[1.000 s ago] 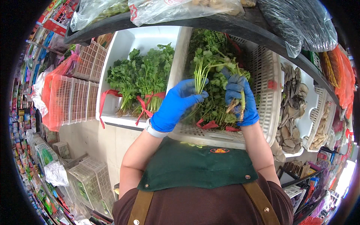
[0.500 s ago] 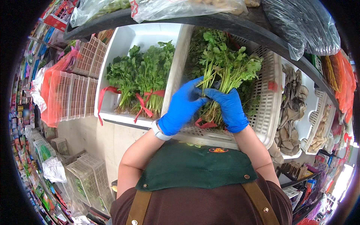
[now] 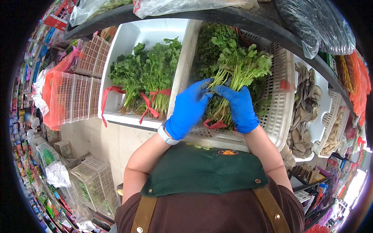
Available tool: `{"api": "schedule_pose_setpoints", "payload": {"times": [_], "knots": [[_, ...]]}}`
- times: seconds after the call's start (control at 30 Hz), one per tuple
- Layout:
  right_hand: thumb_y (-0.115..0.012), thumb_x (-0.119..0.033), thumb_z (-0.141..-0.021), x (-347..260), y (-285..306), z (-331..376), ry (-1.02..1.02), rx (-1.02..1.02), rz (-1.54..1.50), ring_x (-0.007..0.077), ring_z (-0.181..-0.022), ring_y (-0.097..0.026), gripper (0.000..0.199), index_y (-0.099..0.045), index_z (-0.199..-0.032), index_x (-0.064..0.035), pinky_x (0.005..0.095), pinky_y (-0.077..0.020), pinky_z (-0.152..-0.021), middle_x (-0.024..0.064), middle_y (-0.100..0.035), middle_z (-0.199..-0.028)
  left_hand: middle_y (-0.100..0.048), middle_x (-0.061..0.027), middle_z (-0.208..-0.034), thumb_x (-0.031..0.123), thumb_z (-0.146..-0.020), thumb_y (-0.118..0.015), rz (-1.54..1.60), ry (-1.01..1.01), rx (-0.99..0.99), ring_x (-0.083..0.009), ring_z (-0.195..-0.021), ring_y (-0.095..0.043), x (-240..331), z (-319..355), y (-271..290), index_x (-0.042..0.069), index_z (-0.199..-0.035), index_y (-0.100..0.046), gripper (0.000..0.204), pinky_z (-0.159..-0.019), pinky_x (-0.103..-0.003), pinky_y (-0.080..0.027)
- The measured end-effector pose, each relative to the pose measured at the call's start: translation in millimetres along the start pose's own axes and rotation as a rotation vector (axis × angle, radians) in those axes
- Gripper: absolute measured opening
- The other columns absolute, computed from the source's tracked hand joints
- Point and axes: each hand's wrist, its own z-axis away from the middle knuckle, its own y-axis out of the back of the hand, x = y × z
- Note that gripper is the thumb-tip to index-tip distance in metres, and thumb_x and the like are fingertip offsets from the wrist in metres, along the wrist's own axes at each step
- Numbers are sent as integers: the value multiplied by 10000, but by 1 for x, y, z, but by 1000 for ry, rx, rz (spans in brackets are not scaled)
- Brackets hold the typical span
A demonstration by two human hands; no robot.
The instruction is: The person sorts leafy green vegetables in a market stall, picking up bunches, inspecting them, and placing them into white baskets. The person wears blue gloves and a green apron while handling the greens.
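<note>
Over a white plastic crate [image 3: 278,112], I hold a loose bunch of coriander [image 3: 243,70], its leaves pointing away from me. My left hand [image 3: 189,110], in a blue glove, closes its thumb and fingers on stems at the bunch's left side. My right hand [image 3: 239,110], gloved the same way, grips the stems from the right, its thumb close to the left fingertips. Roots and a red tie [image 3: 215,124] show beneath the hands. Darker greens [image 3: 210,50] lie deeper in the crate, partly hidden by the bunch.
On the left, a white foam box [image 3: 134,33] holds coriander bunches with red ties [image 3: 149,105]. Mushrooms [image 3: 303,112] fill a tray at right. A black shelf edge [image 3: 217,16] with plastic bags crosses above. Stacked crates [image 3: 74,97] stand at far left.
The hands stay on the coriander with small finger shifts at the stems. The left fingertips have moved slightly, and the view has shifted a little.
</note>
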Motion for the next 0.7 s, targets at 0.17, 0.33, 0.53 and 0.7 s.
{"api": "schedule_pose_setpoints", "payload": {"times": [0.17,0.33,0.53,0.7], "knots": [[-629,-59,-753,4,0,0,-22,97,-38,142,-767,-601,186,-612,-913,35,264,-478,-700,92,-637,-865,-616,-89,-991,22,-835,-533,-53,26,42,-99,-850,-579,3,-1,-1,4,-1163,-511,329,-711,-218,-472],[-620,-31,-755,1,7,-4,28,154,-216,187,-797,-616,185,-594,-922,45,287,-495,-715,118,-630,-900,-612,-104,-985,-4,-858,-475,200,-89,132,-101,-865,-578,-1,0,0,5,-1173,-492,315,-754,-228,-468],[-631,0,-743,-6,20,-6,39,187,-264,207,-816,-617,212,-570,-944,33,314,-511,-731,127,-624,-909,-555,-151,-1110,-29,-832,-461,-306,-339,135,-239,-953,-567,-22,-3,28,28,-1152,-520,331,-818,-291,-452],[-633,-34,-747,-6,18,-4,23,132,-119,173,-810,-602,222,-577,-950,35,278,-481,-735,112,-627,-902,-541,-174,-1110,37,-811,-520,-449,-539,23,-268,-980,-549,-3,-12,21,46,-1126,-553,316,-819,-306,-441]]}}
